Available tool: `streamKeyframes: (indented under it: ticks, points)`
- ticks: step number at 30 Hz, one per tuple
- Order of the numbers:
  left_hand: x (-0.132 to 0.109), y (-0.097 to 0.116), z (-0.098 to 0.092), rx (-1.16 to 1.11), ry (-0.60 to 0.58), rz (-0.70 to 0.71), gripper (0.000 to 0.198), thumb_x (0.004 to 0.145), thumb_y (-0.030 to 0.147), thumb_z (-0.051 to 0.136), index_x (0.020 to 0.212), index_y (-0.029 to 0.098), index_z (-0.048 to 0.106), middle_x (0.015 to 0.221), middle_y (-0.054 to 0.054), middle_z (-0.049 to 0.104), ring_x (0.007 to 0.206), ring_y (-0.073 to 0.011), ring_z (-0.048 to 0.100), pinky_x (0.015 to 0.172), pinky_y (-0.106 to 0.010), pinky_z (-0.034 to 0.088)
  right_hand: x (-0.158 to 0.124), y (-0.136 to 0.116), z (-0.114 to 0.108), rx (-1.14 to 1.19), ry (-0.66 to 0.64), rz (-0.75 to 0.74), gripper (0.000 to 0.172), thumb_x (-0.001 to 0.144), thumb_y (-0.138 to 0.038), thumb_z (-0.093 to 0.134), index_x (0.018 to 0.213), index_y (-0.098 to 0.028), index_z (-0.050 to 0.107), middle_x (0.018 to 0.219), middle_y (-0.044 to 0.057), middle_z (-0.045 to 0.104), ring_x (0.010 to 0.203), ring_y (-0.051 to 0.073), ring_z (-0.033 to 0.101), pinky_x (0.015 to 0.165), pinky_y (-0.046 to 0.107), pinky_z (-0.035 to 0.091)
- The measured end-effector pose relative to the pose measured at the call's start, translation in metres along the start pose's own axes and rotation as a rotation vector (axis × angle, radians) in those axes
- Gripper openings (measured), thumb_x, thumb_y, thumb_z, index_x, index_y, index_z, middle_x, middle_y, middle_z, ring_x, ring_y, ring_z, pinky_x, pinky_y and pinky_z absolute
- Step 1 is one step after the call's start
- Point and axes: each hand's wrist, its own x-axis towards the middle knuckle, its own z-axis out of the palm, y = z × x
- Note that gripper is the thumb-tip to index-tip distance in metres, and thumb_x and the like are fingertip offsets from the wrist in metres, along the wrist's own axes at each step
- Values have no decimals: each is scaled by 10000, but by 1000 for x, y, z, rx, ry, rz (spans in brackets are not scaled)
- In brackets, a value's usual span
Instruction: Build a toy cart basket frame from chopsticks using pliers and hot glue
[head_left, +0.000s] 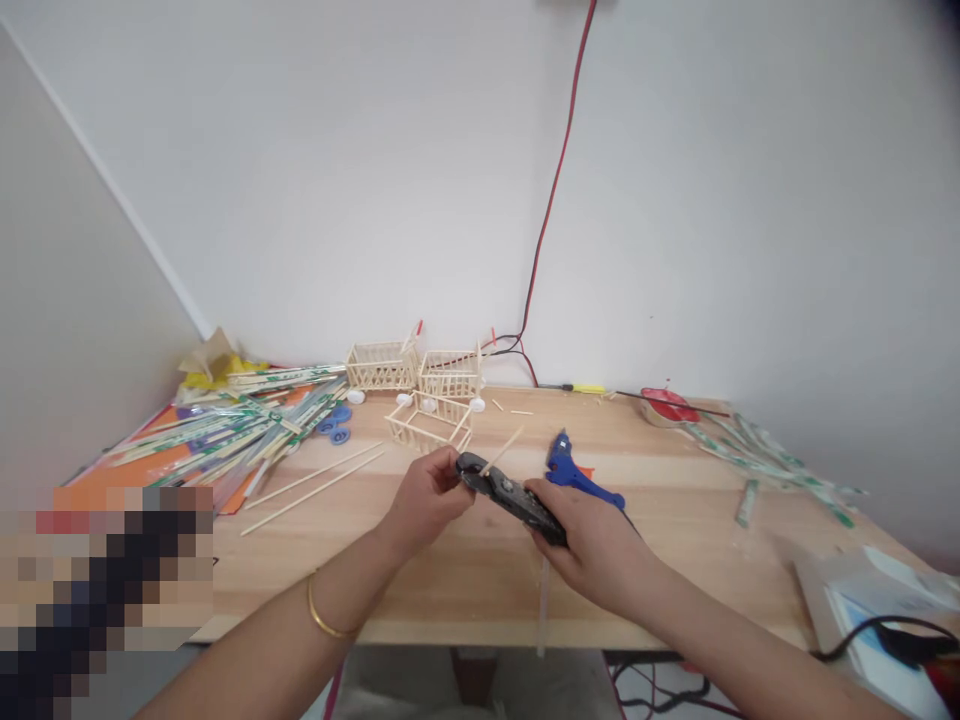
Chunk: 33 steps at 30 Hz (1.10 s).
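Observation:
My right hand [589,535] is wrapped round a black hand-held cutter [517,495], its head pointing up and to the left. A thin wooden stick [504,450] slants across the cutter's head, its free end up and to the right. My left hand [429,500] is closed at the lower side of that head, its fingertips in line with the stick and seemingly pinching it; the pinched end is hidden. Just beyond my hands stands an open frame of wooden sticks [431,422]. A blue glue gun [574,472] lies behind my right hand.
Two stick-built carts [381,366] with white wheels stand by the wall. Bundled sticks in wrappers [247,425] and blue wheels [340,436] lie left, near two loose sticks [315,490]. A red dish [669,405], wrappers [780,465] and a yellow-handled tool [587,389] are at right.

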Motion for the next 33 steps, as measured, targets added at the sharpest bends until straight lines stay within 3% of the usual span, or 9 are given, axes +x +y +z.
streamKeyframes:
  ticks: [5, 8, 10, 12, 15, 17, 21, 33]
  points:
    - [0, -14, 5, -141, -27, -66, 142, 722, 206, 641, 701, 149, 512, 487, 72, 485, 389, -45, 414, 416, -181, 321, -4, -2, -2, -5, -57, 64, 145, 854, -298, 451, 914, -204, 542, 778, 53, 629, 716, 188, 568, 605, 258, 335]
    - [-1, -14, 6, -356, -94, -127, 234, 728, 198, 676, 918, 198, 539, 723, 47, 601, 389, -27, 455, 421, -187, 390, -8, 2, -4, 32, -102, 97, 166, 860, -329, 452, 814, -191, 534, 731, 50, 608, 667, 165, 548, 575, 245, 315]
    - [-2, -10, 4, -456, -203, -175, 514, 710, 160, 698, 1153, 304, 481, 1051, -11, 620, 430, -19, 516, 456, -204, 452, -12, 3, -5, 86, -141, 108, 187, 865, -339, 445, 777, -193, 523, 688, 31, 592, 614, 146, 520, 548, 240, 297]
    - [-3, -6, 0, -492, -362, -220, 720, 702, 116, 701, 1288, 391, 386, 1311, -77, 505, 500, -31, 590, 510, -215, 498, -17, 2, -6, 143, -180, 107, 205, 869, -343, 439, 742, -195, 505, 638, 8, 568, 564, 129, 485, 528, 237, 282]
    - [-4, -3, -8, -502, -596, -260, 730, 705, 91, 695, 1307, 391, 410, 1433, -120, 386, 593, -81, 662, 549, -216, 529, -25, -1, -5, 218, -218, 64, 197, 857, -320, 453, 708, -193, 473, 612, -12, 539, 544, 113, 453, 515, 230, 273]
    - [-4, -3, -12, -497, -683, -270, 685, 702, 91, 698, 1284, 364, 461, 1465, -123, 338, 644, -114, 685, 562, -221, 543, -29, -2, -2, 250, -237, 37, 187, 845, -308, 464, 700, -191, 461, 608, -17, 525, 543, 110, 442, 507, 226, 268]
    - [-5, -5, -13, -492, -722, -262, 664, 695, 83, 704, 1269, 342, 494, 1502, -115, 259, 696, -140, 698, 578, -218, 554, -32, -1, 5, 242, -240, 31, 213, 853, -336, 452, 698, -190, 458, 611, -14, 525, 547, 113, 440, 509, 231, 264]
    - [-5, -8, -10, -516, -742, -257, 678, 695, 57, 700, 1276, 335, 491, 1493, -113, 281, 707, -145, 703, 596, -211, 567, -35, -1, 10, 232, -247, 71, 238, 850, -395, 463, 732, -189, 484, 635, -4, 553, 559, 121, 464, 510, 236, 265]
